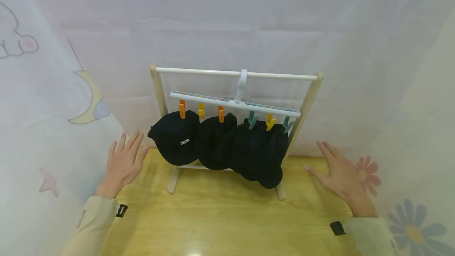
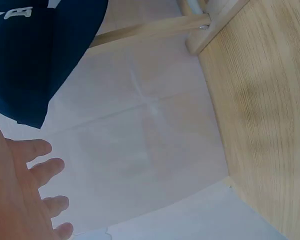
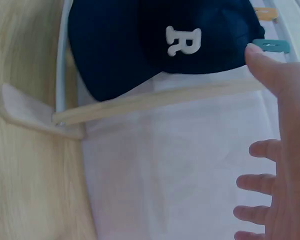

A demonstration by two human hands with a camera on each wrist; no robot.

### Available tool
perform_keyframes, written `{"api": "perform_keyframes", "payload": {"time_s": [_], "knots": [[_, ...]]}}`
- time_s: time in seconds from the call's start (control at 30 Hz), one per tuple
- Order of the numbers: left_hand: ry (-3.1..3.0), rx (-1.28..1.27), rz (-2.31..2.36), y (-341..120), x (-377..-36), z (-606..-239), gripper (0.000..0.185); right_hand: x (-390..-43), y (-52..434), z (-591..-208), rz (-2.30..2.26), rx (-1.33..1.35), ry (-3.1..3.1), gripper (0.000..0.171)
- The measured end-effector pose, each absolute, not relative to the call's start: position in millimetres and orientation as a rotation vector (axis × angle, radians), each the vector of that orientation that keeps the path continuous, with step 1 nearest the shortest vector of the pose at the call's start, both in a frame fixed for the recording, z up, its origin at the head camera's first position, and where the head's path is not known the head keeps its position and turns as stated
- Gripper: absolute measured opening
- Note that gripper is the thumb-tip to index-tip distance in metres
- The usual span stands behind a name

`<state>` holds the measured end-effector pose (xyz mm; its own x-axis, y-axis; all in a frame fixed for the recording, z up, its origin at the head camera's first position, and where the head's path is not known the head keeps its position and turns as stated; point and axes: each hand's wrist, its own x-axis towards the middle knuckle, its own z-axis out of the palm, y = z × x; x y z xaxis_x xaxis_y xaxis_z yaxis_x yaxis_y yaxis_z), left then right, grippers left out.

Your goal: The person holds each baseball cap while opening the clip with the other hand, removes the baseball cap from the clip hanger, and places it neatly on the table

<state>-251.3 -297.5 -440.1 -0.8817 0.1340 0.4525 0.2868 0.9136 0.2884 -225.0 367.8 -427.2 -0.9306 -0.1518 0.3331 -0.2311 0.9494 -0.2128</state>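
Dark caps (image 1: 215, 145) hang in an overlapping row from a pale blue hanger (image 1: 213, 100) on a wooden rack (image 1: 158, 92), which stands on a table (image 1: 213, 224) against a printed cloth (image 1: 227, 19). Seen from the head camera, with the caps at the centre of the dial, the hanger's long axis runs from 9 o'clock to 3 o'clock, its 3 o'clock end dipping slightly, while its hook (image 1: 242, 80) reaches up toward 12 and loops over the rack's white rod (image 1: 199, 71). The row of caps follows the same slanting line, rounded lower edges toward 6 o'clock; overlap makes the exact count impossible to tell. Six clothespins (image 1: 220, 115) line the hanger, reading orange, yellow, orange, green, yellow, green from the 9 o'clock end. A raised white letter "R" (image 3: 184, 36) is legible on a cap in the right wrist view, lying on its side there with the brim (image 3: 107, 70) to the 9 o'clock side; a white emblem (image 2: 18, 13) on the cap in the left wrist view cannot be read. The left hand (image 1: 124, 163) sits near 9 o'clock, fingers (image 2: 50, 170) released and spread, pointing to about 1; the right hand (image 1: 339, 177), near 3 o'clock, also holds nothing, its fingers extended toward 11. Both stand apart from the caps. Dark lettering on the pale sleeves (image 1: 96, 216) is too small to read.
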Motion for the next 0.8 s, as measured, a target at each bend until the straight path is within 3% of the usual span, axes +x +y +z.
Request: {"api": "perform_keyframes", "payload": {"time_s": [0.4,0.8], "knots": [[-2.398,-0.345,-0.615,-282.3,-243.2,-434.2,0.052,-215.7,343.1,-404.1,0.701,0.445,-2.600,0.076],[-2.299,-0.379,-0.805,-260.0,-233.3,-423.7,0.043,-219.3,320.1,-392.4,0.805,0.582,-2.351,0.064]]}}
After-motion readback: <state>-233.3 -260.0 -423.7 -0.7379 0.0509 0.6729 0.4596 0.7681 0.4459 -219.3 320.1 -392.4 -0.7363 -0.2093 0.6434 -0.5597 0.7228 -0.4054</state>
